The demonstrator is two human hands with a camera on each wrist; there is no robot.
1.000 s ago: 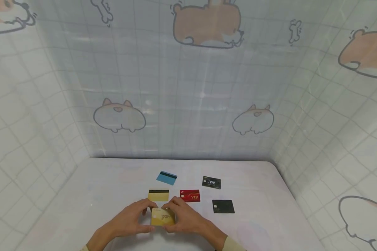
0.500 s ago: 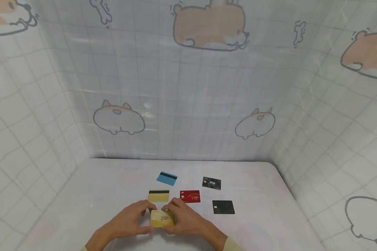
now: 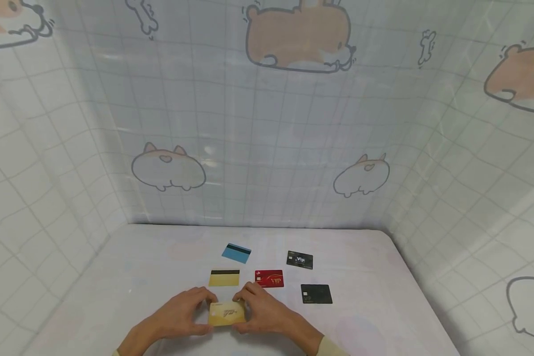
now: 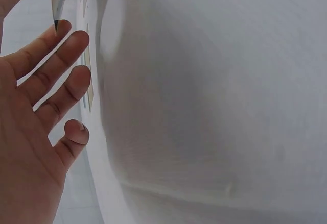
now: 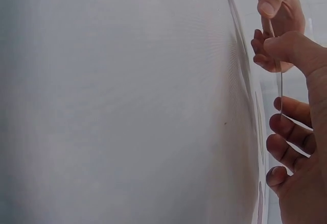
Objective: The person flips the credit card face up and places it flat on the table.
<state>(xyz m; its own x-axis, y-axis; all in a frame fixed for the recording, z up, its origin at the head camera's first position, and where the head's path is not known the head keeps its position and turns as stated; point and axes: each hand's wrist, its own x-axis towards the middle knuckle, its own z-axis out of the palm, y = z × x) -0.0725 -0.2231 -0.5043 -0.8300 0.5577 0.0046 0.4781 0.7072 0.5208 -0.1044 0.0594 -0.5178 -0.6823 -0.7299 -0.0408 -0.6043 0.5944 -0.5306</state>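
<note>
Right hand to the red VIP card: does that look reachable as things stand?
Likely yes: the red VIP card lies just beyond the right hand, nothing visibly between, though that hand holds a gold card it should probably release first.

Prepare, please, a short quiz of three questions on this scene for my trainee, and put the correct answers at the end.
1. Which card do the left hand and the right hand hold?
A) the red one
B) the gold card
C) the blue one

2. True or false: the blue one lies nearer to the hands than the red one.

3. Besides the held card, how many cards lie on the table?

Key:
1. B.
2. False; the blue card lies farther off than the red card.
3. Five: blue, red, the striped yellow card, the farther dark card and the nearer dark card.
</note>
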